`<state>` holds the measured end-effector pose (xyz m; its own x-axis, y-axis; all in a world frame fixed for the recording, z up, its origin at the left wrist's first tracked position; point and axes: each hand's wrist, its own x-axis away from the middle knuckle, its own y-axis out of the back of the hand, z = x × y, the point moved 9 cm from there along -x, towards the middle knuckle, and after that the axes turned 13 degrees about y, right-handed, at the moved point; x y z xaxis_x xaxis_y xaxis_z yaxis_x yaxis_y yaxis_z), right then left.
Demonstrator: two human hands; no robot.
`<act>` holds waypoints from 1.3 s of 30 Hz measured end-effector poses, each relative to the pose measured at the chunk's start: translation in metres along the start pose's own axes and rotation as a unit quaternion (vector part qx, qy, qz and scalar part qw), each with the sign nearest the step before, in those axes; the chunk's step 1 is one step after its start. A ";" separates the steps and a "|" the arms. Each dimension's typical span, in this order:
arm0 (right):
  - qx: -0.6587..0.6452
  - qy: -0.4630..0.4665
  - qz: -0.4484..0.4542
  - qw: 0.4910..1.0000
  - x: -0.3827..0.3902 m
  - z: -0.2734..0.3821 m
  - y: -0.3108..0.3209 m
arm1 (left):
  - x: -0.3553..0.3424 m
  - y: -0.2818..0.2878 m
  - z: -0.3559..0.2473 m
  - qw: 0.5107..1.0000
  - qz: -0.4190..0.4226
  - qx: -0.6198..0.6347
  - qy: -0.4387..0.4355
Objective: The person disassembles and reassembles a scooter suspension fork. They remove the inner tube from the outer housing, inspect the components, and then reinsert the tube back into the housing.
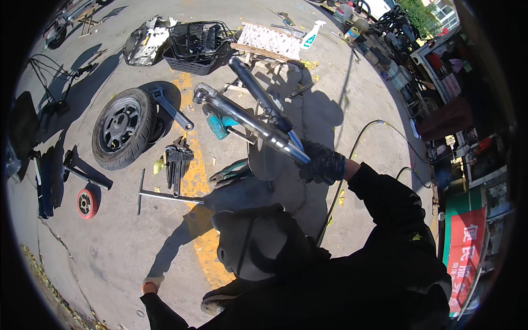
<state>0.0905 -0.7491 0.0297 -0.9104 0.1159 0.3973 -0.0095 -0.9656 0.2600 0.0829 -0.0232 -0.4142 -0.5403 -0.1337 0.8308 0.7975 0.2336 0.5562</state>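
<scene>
My right hand (322,163), in a dark knit glove, is closed round the bright lower tubes of a pair of scooter fork legs (250,122). The legs are held up off the ground, slanting away to the far left, and their dark upper ends lie apart. Down at the lower left, my left hand (153,284) hangs low over the pavement, away from the tools. It looks pale with an orange edge, and its fingers are too small to make out. Beneath the fork legs lies a teal power tool (218,124), partly covered by them.
A spoked wheel with tyre (116,131), an adjustable wrench (171,109), a bundle of dark tools (177,158), and a T-handle wrench (168,196) lie leftward. Beyond stand a black basket (190,65), a woven stool (269,40) and a spray bottle (312,34). A hose (352,152) curves at right.
</scene>
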 end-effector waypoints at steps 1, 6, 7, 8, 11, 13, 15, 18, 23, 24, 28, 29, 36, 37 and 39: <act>-0.066 0.026 -0.033 0.997 0.016 -0.014 0.018 | 0.004 0.008 0.013 0.997 0.022 -0.004 0.069; -0.231 0.012 -0.275 0.933 0.036 -0.129 0.094 | 0.048 0.063 0.049 0.939 0.182 0.124 0.262; -0.273 -0.007 -0.334 0.902 0.038 -0.155 0.105 | 0.050 0.089 0.050 0.950 0.143 0.104 0.258; -0.286 -0.028 -0.309 0.907 0.035 -0.178 0.103 | 0.054 0.111 0.052 0.955 0.108 0.086 0.263; -0.329 -0.113 -0.331 0.877 0.044 -0.251 0.094 | 0.059 0.179 0.028 0.993 -0.035 -0.010 0.111; -0.284 -0.159 -0.338 0.883 0.050 -0.295 0.080 | 0.068 0.205 0.022 0.992 -0.096 0.005 0.082; -0.239 -0.182 -0.330 0.895 0.047 -0.330 0.068 | 0.077 0.203 0.020 0.992 -0.091 0.007 0.085; -0.169 -0.164 -0.342 0.910 0.033 -0.364 0.066 | 0.083 0.193 0.013 0.991 -0.098 0.030 0.091; -0.166 -0.157 -0.355 0.906 -0.022 -0.359 0.161 | 0.092 0.171 0.002 0.990 -0.073 -0.098 0.067; -0.123 -0.138 -0.356 0.916 -0.040 -0.343 0.193 | 0.095 0.174 0.000 0.995 -0.084 -0.015 0.052; 0.283 -0.297 -0.402 0.819 -0.084 -0.279 0.306 | 0.104 0.176 0.000 0.992 -0.104 0.045 0.063; 0.393 -0.270 -0.447 0.757 -0.093 -0.250 0.317 | 0.103 0.170 -0.002 0.995 -0.074 0.010 0.064; 0.400 0.040 -0.323 0.857 -0.130 -0.213 0.151 | 0.107 0.159 0.016 0.991 -0.080 -0.044 0.096; 0.283 -0.002 -0.278 0.918 -0.129 -0.235 0.116 | 0.106 0.160 0.018 0.991 -0.085 -0.047 0.092; 0.128 -0.100 -0.232 0.959 -0.127 -0.261 0.061 | 0.101 0.164 0.022 0.991 -0.094 -0.007 0.093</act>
<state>0.0978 -0.8831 -0.2343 -0.7349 0.5866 0.3401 -0.2703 -0.7135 0.6465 0.1534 0.0233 -0.2395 -0.6219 -0.3498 0.7007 0.6914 0.1748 0.7010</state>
